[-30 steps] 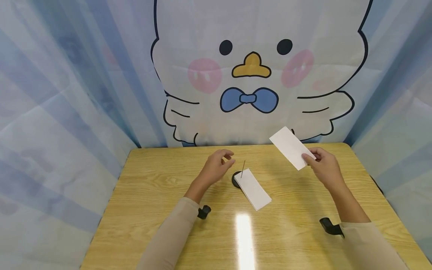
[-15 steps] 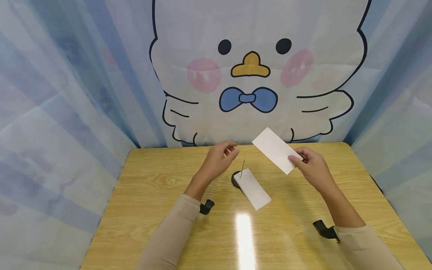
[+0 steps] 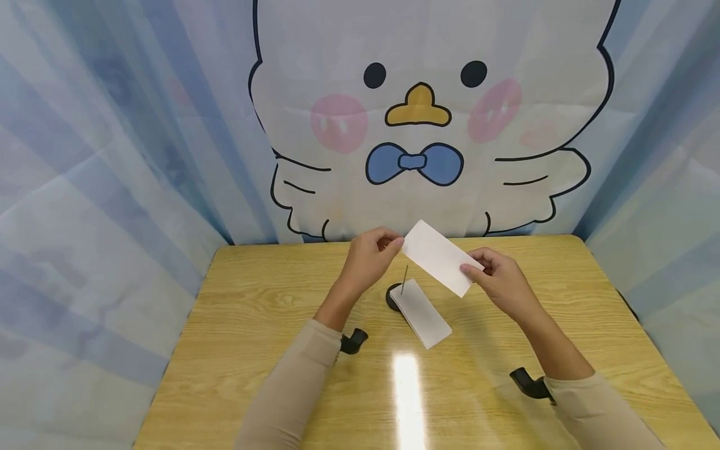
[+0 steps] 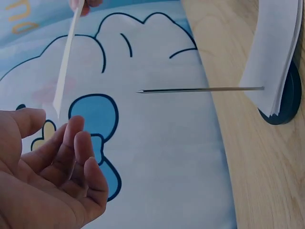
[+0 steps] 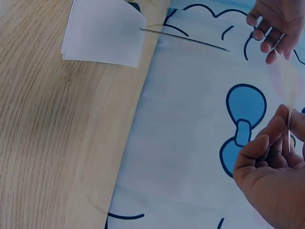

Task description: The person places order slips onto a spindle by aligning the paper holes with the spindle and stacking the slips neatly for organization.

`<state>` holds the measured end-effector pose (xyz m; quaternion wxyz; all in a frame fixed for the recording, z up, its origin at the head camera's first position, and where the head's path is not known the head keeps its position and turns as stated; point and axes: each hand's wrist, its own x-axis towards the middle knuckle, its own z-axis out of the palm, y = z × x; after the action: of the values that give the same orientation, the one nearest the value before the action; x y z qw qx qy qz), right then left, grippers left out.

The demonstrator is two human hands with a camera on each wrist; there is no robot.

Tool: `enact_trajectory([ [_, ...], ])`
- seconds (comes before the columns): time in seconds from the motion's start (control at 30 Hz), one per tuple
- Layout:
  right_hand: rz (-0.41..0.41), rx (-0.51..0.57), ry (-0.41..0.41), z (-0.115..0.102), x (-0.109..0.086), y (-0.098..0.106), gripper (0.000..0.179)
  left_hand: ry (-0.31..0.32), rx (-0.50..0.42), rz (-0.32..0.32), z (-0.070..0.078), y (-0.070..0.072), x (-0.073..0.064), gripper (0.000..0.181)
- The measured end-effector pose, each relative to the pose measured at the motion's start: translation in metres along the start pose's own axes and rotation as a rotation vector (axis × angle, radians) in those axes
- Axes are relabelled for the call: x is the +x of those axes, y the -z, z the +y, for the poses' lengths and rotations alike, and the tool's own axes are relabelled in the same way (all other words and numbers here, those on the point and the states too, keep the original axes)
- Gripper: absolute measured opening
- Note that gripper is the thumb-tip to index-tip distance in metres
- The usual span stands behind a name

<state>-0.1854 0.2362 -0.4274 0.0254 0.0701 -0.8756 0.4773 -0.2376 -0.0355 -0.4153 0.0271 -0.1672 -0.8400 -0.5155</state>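
Observation:
My right hand [image 3: 503,284] pinches a white paper slip [image 3: 435,255] by its near right corner, thumb on top, and holds it up above the table. At the slip's other end is my left hand [image 3: 365,259]. In the left wrist view its thumb and curved fingers stand apart, with the slip's edge [image 4: 62,78] reaching the gap between them. Below both hands is a paper spike, its thin pointed metal rod [image 4: 190,89] rising from a round black base [image 4: 291,98]. A stack of white slips [image 3: 423,319] is pierced by the rod and leans off the base.
The wooden table [image 3: 253,350] ends at a back edge close behind the hands. A curtain [image 3: 332,200] printed with a cartoon bird hangs there, and curtains flank both sides. Black wrist mounts [image 3: 354,341] jut from both sleeves.
My right hand has carried the slip leftward and slightly down, over the spike. The left hand has moved up and right to meet the slip's far end. The stack stays put.

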Motion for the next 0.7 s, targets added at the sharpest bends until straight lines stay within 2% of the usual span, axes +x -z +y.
enact_trajectory([
  [0.13, -0.013, 0.006, -0.001, 0.002, 0.001, -0.005, 0.031, 0.035, -0.030, -0.004, 0.000, -0.004, 0.001, 0.022],
  [0.33, -0.030, 0.002, 0.000, 0.008, 0.004, -0.011, 0.029, 0.052, -0.024, 0.008, -0.005, -0.007, 0.000, 0.016],
  [0.7, -0.048, -0.063, -0.054, 0.016, 0.004, -0.015, 0.034, 0.100, -0.036, 0.008, -0.015, -0.017, 0.000, 0.014],
])
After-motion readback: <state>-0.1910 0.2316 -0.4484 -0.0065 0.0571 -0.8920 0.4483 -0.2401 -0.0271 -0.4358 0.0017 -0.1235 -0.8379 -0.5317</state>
